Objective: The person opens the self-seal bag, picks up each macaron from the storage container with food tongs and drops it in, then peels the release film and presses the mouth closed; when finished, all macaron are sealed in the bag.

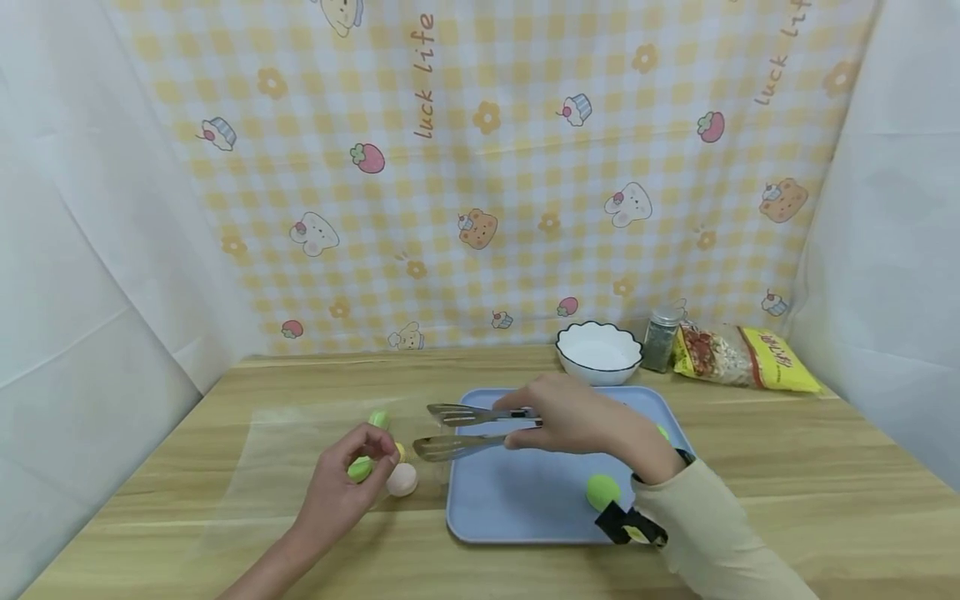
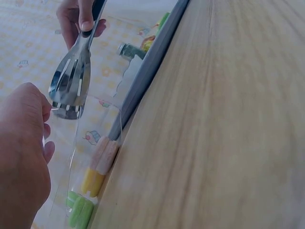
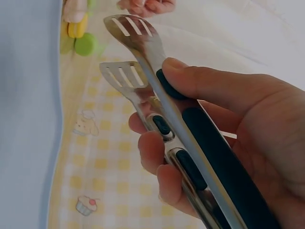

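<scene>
Macarons [image 2: 93, 180] (multicoloured) in clear container [image 2: 97, 123]

One each: tongs [image 1: 450, 448], tray [image 1: 517, 504], bowl [image 1: 600, 346], jar [image 1: 660, 342], bag [image 1: 780, 362], clear sheet [image 1: 273, 450]. Two hands [image 1: 345, 475]. At least six macarons [image 1: 402, 480].

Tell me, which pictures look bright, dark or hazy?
Head view: brightest, with a faint shadow on the blue tray; left wrist view: hazy, dull-looking table; right wrist view: dim tongs, but the white sheet upper right looks washed out.
</scene>
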{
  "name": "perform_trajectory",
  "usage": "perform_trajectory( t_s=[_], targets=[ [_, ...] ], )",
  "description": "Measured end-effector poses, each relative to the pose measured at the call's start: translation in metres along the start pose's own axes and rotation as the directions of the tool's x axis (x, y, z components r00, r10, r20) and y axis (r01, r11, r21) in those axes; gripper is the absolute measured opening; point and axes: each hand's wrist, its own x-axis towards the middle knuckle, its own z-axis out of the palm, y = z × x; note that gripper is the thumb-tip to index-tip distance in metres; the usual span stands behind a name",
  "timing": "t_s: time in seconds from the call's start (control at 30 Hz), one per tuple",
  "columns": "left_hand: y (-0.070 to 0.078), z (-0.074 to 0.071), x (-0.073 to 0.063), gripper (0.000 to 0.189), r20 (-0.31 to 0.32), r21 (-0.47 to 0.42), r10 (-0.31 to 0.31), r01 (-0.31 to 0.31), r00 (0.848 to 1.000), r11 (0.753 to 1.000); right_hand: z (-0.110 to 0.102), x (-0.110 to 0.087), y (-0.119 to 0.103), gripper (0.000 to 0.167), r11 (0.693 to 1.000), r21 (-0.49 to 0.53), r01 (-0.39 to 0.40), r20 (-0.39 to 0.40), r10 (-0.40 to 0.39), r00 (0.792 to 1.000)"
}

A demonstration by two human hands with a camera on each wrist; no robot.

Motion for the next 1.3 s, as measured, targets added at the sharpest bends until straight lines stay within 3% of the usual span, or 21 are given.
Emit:
perform_trajectory(
  t_s=[0.1,0.23,0.73,1.0,1.3],
  targets=[
    [0.012,-0.001,0.003,0.025,-0.001,0.006,-0.016,0.016,1.0,1.0,-0.006,-0.008,0.006,0.037,0.999,0.003,-0.032,-0.005,0.032,0.999],
    [0.018,-0.001,0.004,0.025,0.001,0.015,-0.036,0.036,0.999,0.999,-0.015,-0.017,0.012,0.038,0.997,0.023,-0.069,-0.003,0.069,0.998],
    [0.016,-0.001,0.002,0.026,-0.012,0.014,-0.01,0.01,1.0,1.0,-0.033,-0.039,0.026,0.039,0.991,-0.021,-0.129,0.0,0.129,0.992],
    [0.016,-0.001,0.003,0.026,0.007,0.018,-0.039,0.039,0.999,0.999,-0.038,-0.062,0.041,0.041,0.975,-0.004,-0.223,0.019,0.223,0.975],
    [0.015,-0.001,0.003,0.025,0.009,0.026,-0.045,0.045,0.999,0.999,-0.035,-0.065,0.05,0.04,0.962,-0.014,-0.274,0.05,0.274,0.96]
  ],
)
